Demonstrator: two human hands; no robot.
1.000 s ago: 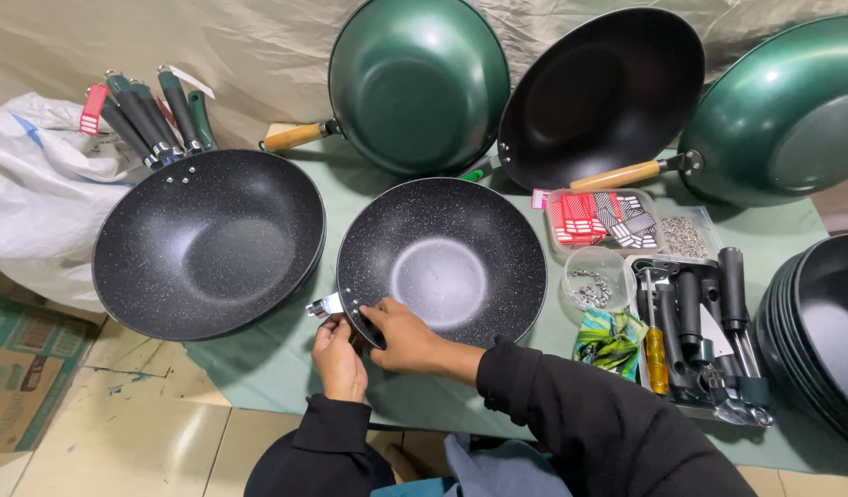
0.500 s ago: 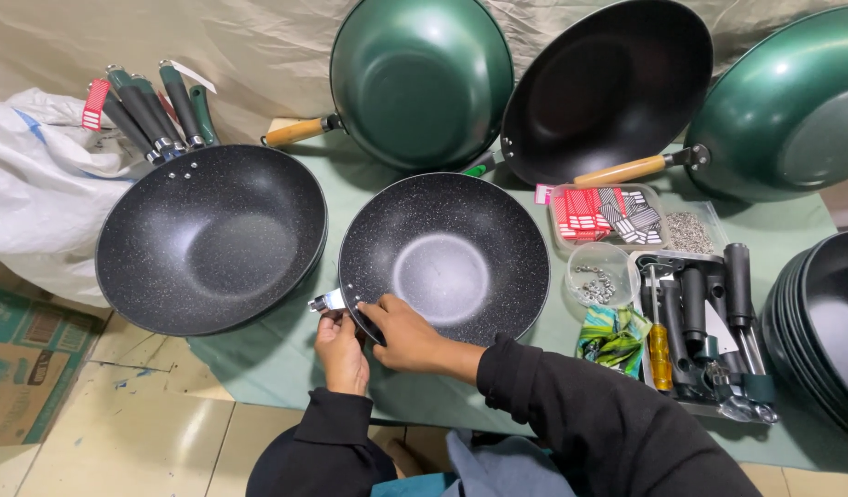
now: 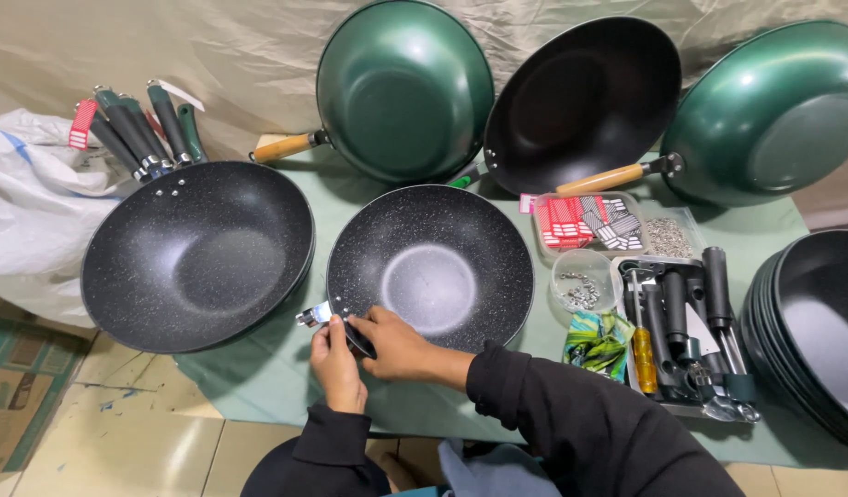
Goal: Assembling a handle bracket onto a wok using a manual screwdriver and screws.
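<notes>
A black speckled wok lies on the green cloth right before me. At its near left rim sits a shiny metal handle bracket. My left hand pinches that bracket from below. My right hand rests against the wok's near rim and grips a short dark handle piece just behind the bracket. Both sleeves are black.
A second speckled wok lies to the left, with loose handles on a white sack behind it. Three finished woks lean at the back. Right: trays of screws, tools, stacked black woks.
The view has shifted slightly. Both hands stay at the wok's near left rim with only small movements on the bracket and handle piece.
</notes>
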